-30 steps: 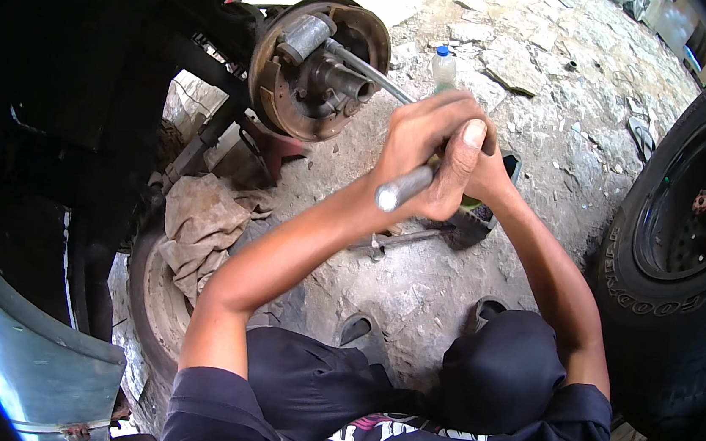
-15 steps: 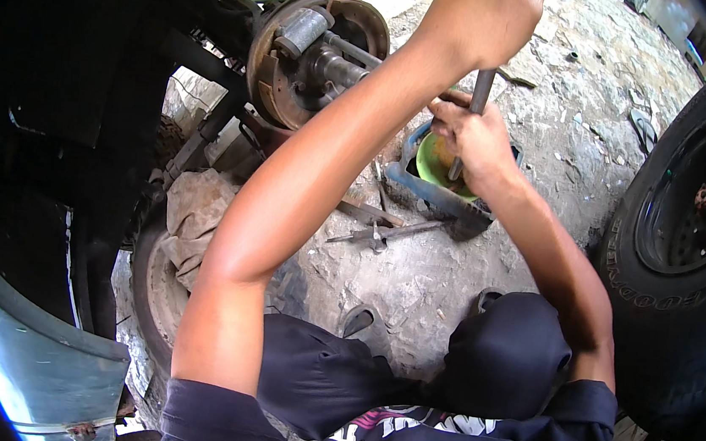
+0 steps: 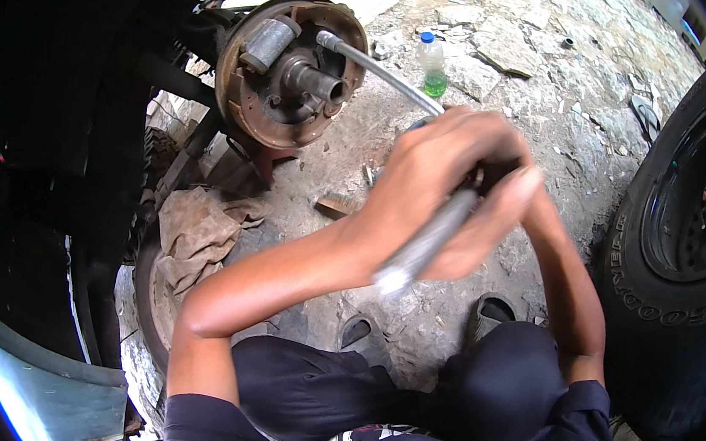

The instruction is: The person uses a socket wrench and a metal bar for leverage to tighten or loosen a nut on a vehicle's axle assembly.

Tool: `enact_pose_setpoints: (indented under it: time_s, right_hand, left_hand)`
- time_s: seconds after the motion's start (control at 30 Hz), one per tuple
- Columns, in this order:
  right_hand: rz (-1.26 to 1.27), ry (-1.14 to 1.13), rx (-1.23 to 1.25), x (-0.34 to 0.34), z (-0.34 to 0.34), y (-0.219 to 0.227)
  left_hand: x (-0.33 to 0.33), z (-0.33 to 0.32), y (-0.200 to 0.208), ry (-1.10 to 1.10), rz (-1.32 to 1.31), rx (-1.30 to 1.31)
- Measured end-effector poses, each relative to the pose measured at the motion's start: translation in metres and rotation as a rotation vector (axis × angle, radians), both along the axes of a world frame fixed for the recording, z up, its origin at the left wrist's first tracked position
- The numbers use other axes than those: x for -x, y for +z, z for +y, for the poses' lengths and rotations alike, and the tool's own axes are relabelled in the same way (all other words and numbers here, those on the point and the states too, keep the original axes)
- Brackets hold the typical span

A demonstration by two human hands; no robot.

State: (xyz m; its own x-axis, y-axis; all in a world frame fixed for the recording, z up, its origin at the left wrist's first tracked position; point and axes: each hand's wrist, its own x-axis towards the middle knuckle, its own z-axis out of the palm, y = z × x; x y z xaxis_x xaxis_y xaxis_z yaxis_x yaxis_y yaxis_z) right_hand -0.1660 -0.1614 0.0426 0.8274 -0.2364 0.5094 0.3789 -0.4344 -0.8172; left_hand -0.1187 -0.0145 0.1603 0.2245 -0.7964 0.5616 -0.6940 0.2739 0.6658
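At the upper left is a rusty brake drum backing plate [image 3: 237, 99] with a grey cylinder [image 3: 270, 44] and a metal axle spindle [image 3: 315, 82]. A long silver bar [image 3: 384, 72] of a socket wrench runs from the plate's upper part toward my hands. My left hand [image 3: 451, 175], smeared by motion, is wrapped round the wrench's handle [image 3: 428, 236], whose bright end points toward me. My right forearm [image 3: 565, 266] reaches up from the lower right. The right hand is hidden behind the left one, so its fingers do not show.
A bottle with green liquid [image 3: 434, 65] stands beyond my hands. A wooden brush [image 3: 334, 207] and a crumpled brown cloth [image 3: 195, 231] lie at left. A large black tyre [image 3: 661, 288] stands at right. The ground is rough stone.
My left hand has come down and nearer to me, swinging the wrench handle with it. The right hand and the green bowl have become hidden behind it. The bottle has come into sight.
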Motion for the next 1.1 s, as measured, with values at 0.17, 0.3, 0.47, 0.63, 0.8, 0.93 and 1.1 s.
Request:
enact_pose_setpoints:
  time_s: [0.17, 0.3, 0.47, 0.63, 0.8, 0.93, 1.1]
  right_hand:
    - [0.021, -0.18, 0.656, -0.004, -0.031, 0.027]
    - [0.028, -0.179, 0.916, -0.008, -0.02, 0.046]
    - [-0.068, -0.214, 1.014, -0.012, -0.011, 0.049]
    - [-0.119, -0.29, 1.155, -0.022, -0.012, 0.052]
    - [-0.128, -0.347, 1.295, -0.025, -0.008, 0.065]
    - [-0.138, -0.411, 1.373, -0.025, -0.007, 0.06]
    - [-0.108, -0.425, 1.545, -0.029, -0.005, 0.074]
  left_hand:
    - [-0.025, 0.039, -0.041, -0.037, -0.338, 0.048]
    - [-0.029, 0.066, -0.068, -0.056, -0.398, 0.05]
    - [-0.037, 0.078, -0.098, -0.006, -0.512, 0.115]
    - [-0.043, 0.078, -0.109, -0.005, -0.444, 0.125]
    - [-0.053, 0.069, -0.128, -0.046, -0.384, 0.215]
    - [-0.055, 0.063, -0.141, -0.079, -0.363, 0.222]
    - [-0.069, 0.05, -0.152, -0.102, -0.498, 0.17]
